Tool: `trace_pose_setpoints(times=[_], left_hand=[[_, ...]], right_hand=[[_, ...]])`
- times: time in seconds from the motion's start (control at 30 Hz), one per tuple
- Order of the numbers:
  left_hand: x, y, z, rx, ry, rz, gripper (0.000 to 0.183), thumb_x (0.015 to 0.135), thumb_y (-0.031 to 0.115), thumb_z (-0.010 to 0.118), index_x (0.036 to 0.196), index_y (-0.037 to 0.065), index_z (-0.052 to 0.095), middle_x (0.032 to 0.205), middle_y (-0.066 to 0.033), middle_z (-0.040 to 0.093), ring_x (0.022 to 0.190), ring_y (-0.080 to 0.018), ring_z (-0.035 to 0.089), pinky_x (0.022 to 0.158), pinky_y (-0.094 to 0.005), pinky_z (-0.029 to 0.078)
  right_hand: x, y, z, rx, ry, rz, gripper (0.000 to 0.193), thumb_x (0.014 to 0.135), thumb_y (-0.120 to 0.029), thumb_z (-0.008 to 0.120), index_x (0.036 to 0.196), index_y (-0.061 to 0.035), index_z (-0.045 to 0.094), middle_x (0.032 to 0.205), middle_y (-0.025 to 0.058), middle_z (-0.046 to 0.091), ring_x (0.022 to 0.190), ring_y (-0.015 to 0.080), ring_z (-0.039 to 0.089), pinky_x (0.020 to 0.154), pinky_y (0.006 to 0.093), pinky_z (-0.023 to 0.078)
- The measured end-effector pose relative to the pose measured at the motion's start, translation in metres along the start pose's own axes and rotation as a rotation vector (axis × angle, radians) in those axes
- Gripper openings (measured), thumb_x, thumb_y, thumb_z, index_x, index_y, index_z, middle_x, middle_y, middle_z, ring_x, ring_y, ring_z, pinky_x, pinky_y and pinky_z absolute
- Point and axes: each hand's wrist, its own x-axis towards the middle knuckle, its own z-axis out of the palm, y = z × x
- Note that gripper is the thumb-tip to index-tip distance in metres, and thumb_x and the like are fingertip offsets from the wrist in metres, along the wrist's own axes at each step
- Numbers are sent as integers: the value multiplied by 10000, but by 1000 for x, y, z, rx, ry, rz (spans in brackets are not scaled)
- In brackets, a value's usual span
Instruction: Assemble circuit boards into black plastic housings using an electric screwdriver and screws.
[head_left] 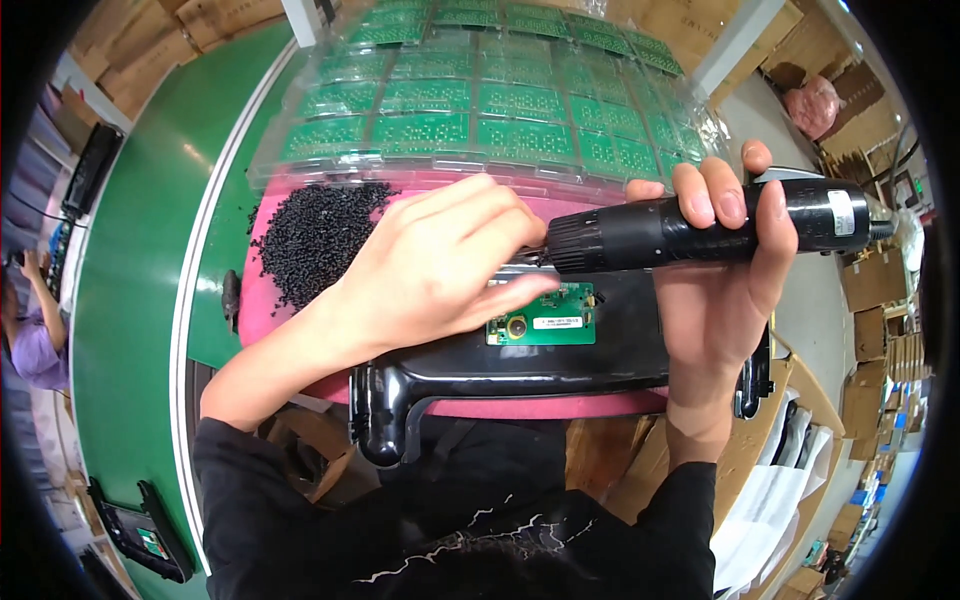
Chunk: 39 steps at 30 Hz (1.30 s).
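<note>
Black electric screwdriver (640, 237) sat toward two o'clock, right hand (715, 290) wrapped round barrel; left hand (440, 255) bunched by tip, its hold hidden. Looked hefty, slick: mid-barrel suited. Circuit board (550, 322), toward three, seemed fragile: edges only.

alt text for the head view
A person's right grip holds a black power screwdriver, left grip at its tip, above a green circuit board on a black panel. Small black parts are piled left; clear trays hold green boards beyond.

Labels (558, 323) on circuit board (568, 304), screwdriver (640, 238): illegible
</note>
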Motion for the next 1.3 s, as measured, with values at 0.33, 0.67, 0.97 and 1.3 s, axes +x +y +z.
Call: trace_pose_setpoints(times=[0.33,0.67,0.97,1.3], left_hand=[[-21,-16,24,-228,33,-70,192,709,0,768,853,-35,647,768,-117,656,703,-282,664,627,-345,535],[-23,-13,11,-364,288,-201,53,857,-39,636,880,-42,683,827,-123,709,765,-228,687,682,-328,552],[-29,-9,25,-332,-59,-219,144,771,23,755,873,-10,657,791,-108,662,721,-263,655,629,-341,527],[-25,-10,26,-249,-133,-138,132,772,16,732,860,-5,636,787,-112,639,710,-279,637,610,-359,518]], right_hand=[[-19,22,-17,-8,-16,7,226,976,-267,572,1145,-161,466,813,-45,477,815,106,478,982,443,355],[-24,14,-11,11,-85,-147,314,878,-186,694,1054,-177,433,749,-72,523,735,87,511,872,371,349],[-25,7,-11,-31,-51,-173,298,858,-160,691,1045,-155,460,735,-84,535,702,63,506,854,336,344],[-26,11,-9,-51,-62,-153,334,832,-165,721,1036,-165,456,698,-73,536,679,80,512,832,341,354]])
